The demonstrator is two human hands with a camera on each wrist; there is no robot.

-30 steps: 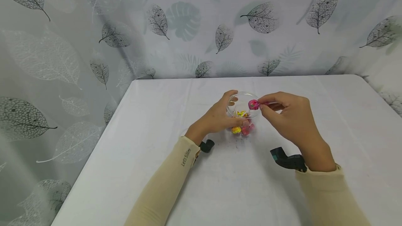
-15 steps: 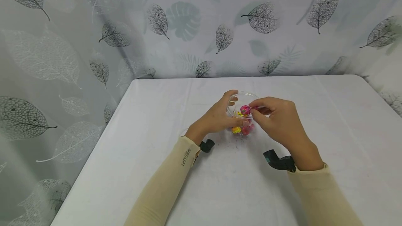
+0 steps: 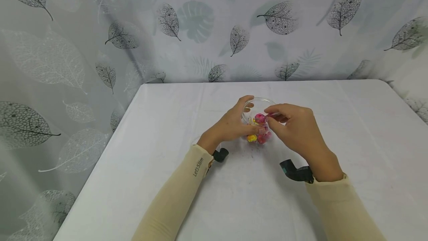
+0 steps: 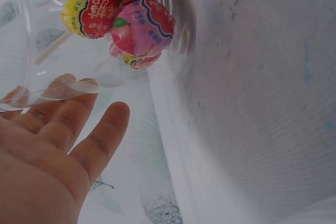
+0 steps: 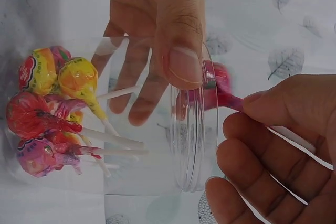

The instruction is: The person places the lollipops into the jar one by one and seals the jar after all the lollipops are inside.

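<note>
A clear plastic jar (image 5: 126,183) stands on the white table, its round mouth upward. My left hand (image 3: 229,124) grips the jar from the left, thumb across its near side just below the rim. Several wrapped lollipops lie at the bottom, among them a yellow lollipop (image 5: 79,78), a red lollipop (image 5: 30,115) and a pink lollipop (image 4: 146,27), most sticks pointing up. My right hand (image 3: 297,129) pinches another lollipop (image 3: 259,118) by its stick, close below the pink-red wrapped head. That head is at the jar's mouth, partly behind my left thumb in the right wrist view.
The white cloth-covered table (image 3: 214,196) stretches out around the jar. A leaf-patterned curtain (image 3: 207,29) hangs behind it and along the left side. Black wrist cameras sit on both wrists, the right camera (image 3: 297,171) low over the cloth.
My right hand has moved left and a little down, carrying the lollipop from the jar's right rim to over its mouth. In the last half second it has barely shifted. My left hand stays put.
</note>
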